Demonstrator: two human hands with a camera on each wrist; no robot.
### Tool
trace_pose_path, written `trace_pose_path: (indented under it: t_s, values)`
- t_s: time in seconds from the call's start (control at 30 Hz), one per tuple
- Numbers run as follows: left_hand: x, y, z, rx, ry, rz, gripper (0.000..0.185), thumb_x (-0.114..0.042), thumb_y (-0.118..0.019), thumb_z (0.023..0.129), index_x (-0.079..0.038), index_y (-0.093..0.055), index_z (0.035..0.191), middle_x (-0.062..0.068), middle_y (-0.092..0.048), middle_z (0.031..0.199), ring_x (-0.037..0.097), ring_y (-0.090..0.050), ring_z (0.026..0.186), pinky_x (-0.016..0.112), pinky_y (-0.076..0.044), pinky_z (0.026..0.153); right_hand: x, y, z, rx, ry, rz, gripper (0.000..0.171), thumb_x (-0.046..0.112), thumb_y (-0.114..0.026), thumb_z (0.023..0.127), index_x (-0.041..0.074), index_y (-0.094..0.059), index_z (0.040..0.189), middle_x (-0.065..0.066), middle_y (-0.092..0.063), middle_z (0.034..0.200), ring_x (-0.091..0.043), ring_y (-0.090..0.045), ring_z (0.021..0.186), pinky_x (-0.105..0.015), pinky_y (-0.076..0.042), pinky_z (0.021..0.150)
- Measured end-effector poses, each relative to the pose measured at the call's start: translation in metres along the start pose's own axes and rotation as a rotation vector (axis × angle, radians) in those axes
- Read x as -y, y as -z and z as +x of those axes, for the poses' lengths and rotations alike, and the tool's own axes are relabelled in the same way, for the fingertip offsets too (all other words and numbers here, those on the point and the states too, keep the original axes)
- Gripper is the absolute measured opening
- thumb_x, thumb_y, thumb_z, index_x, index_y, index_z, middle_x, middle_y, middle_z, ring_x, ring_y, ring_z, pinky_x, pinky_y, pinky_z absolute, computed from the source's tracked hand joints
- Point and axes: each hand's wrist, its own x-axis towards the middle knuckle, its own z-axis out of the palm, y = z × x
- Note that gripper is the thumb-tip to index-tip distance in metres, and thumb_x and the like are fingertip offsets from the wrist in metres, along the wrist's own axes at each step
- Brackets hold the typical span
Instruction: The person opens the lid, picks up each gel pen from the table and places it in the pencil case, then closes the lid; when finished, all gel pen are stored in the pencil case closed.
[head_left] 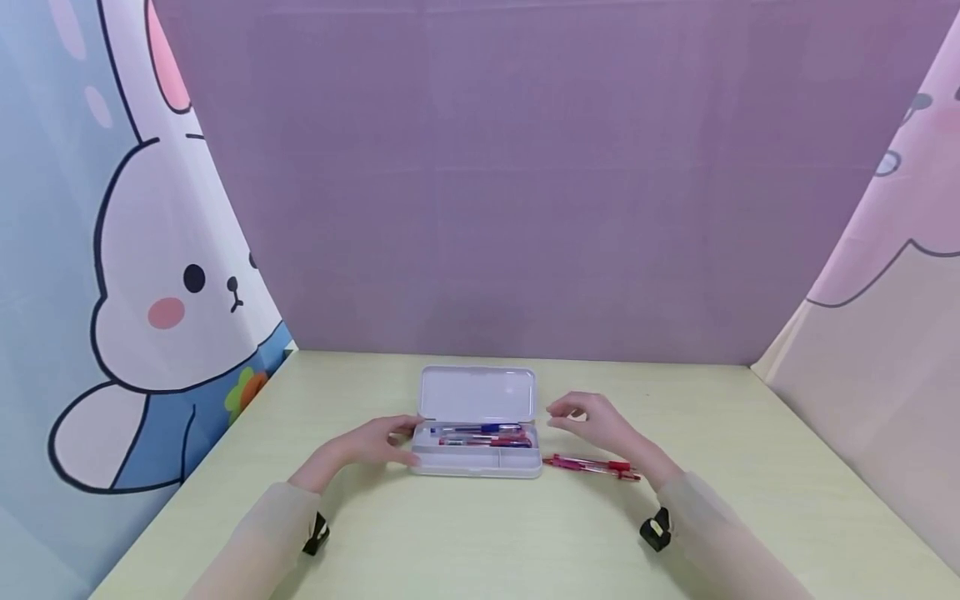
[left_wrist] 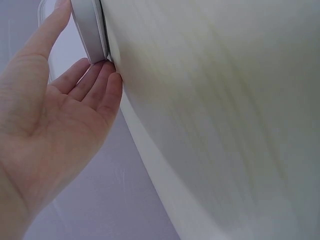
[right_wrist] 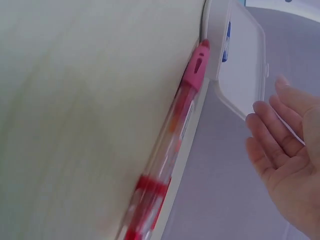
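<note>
On the table [head_left: 360, 550], the relaxed left hand [head_left: 378, 443] touches one open pencil case [head_left: 477, 450]; the right hand [head_left: 600, 425] hovers released near one red pen [head_left: 592, 467].

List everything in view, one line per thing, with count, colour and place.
pencil case: one, white, lid open, middle of the table.
pens in the case: at least two, one blue and one red, lying lengthwise in the tray.
red pen: one, clear barrel with red and pink parts, on the table right of the case.
table: one, pale yellow-green.
backdrop: purple behind; cartoon rabbit curtains on both sides.
wrist cameras: two, black, on the sleeves.
left hand: one, fingers touching the case's left end.
right hand: one, empty, beside the lid, above the red pen.
</note>
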Motion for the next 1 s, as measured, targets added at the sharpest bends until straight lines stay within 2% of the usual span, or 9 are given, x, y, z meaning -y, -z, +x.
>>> trace_pose_path:
  t_s: [0.33,0.47,0.77,1.0]
  values:
    - [0.001,0.0,0.0,0.002,-0.008,-0.006,0.075,-0.033,-0.075,0.079,-0.003,-0.041,0.14,0.02,-0.048,0.136,0.037,-0.047,0.123,0.051,-0.04,0.103,-0.008,0.011,-0.019,-0.015,0.032,-0.016,0.026,0.024,-0.065,0.088,0.004,-0.069,0.105,-0.007,-0.07,0.096,-0.014,-0.064,0.087,-0.033,-0.055,0.078]
    - [0.0,0.0,0.0,0.004,-0.015,-0.011,0.076,-0.033,-0.075,0.079,-0.002,-0.041,0.14,0.021,-0.048,0.136,0.037,-0.047,0.123,0.051,-0.041,0.103,-0.011,0.016,-0.027,0.0,0.011,-0.024,0.026,0.026,-0.065,0.088,0.007,-0.069,0.105,-0.004,-0.07,0.097,-0.013,-0.064,0.088,-0.031,-0.054,0.078]
    - [0.0,0.0,-0.001,0.002,-0.013,-0.013,0.076,-0.033,-0.075,0.079,-0.002,-0.041,0.14,0.02,-0.048,0.136,0.036,-0.047,0.123,0.052,-0.041,0.103,-0.023,0.026,-0.043,-0.003,0.029,-0.075,0.027,0.026,-0.066,0.088,0.005,-0.069,0.103,0.001,-0.069,0.094,-0.011,-0.063,0.085,-0.029,-0.055,0.075]
    - [0.0,0.0,-0.001,0.002,-0.006,-0.006,0.076,-0.033,-0.075,0.079,-0.004,-0.041,0.14,0.02,-0.048,0.136,0.036,-0.046,0.124,0.052,-0.04,0.103,-0.03,0.032,-0.054,-0.006,0.038,-0.075,0.024,0.022,-0.066,0.088,0.003,-0.069,0.102,-0.006,-0.07,0.094,-0.008,-0.063,0.084,-0.03,-0.055,0.073]
